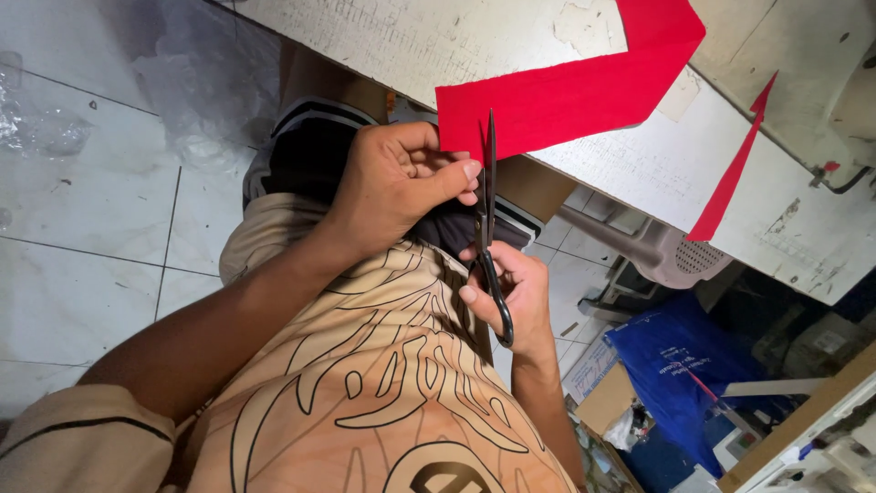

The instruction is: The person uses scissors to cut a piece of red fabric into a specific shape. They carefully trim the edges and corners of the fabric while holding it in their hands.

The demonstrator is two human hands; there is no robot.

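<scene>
My left hand (401, 178) pinches the near end of a wide red fabric strip (566, 96), which lies bent across a worn white table (657, 164) and hangs over its edge. Black scissors (488, 210) are gripped in my right hand (516, 292), fingers through the handles. The blades point up and are almost closed, right at the end of the fabric beside my left fingers. A thin red offcut strip (730, 173) lies farther right on the table. My tan patterned shirt (383, 383) and dark shorts fill the foreground.
White floor tiles (82, 228) lie to the left, with clear plastic sheeting (55, 128) at the top left. Under the table stand a grey plastic chair (675, 251), a blue bag (684, 356) and a cardboard box (607, 397).
</scene>
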